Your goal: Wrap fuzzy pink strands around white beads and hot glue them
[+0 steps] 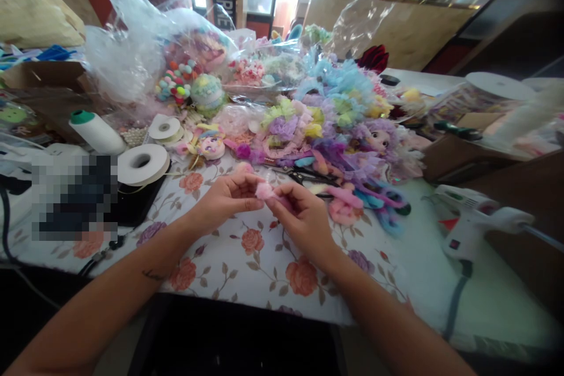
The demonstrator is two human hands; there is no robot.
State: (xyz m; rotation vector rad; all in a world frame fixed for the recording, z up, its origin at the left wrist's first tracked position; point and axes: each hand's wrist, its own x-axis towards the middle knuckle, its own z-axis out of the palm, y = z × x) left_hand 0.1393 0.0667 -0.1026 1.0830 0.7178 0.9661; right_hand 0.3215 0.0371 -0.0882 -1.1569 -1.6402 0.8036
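Note:
Above the flowered tablecloth [252,241], my left hand [224,198] and my right hand [304,217] meet around a small pink fluffy piece [264,190]. Both hands are closed, each pinching it between thumb and fingers. A short row of pale beads seems to rise from it, too small to be sure. Just behind my left fingers is a pink pom-pom [244,168]. Black-handled scissors [304,175] lie beyond my right hand, partly under fuzzy coloured strips. A pink fuzzy coil [346,205] rests to the right of that hand.
A white glue gun [462,217] stands at the right by a cardboard box [476,182]. At left are a ribbon roll [126,165], a thread cone [97,132] and a black tray-like item [136,202]. Behind, tulle, doll heads and plastic bags [132,41] are heaped.

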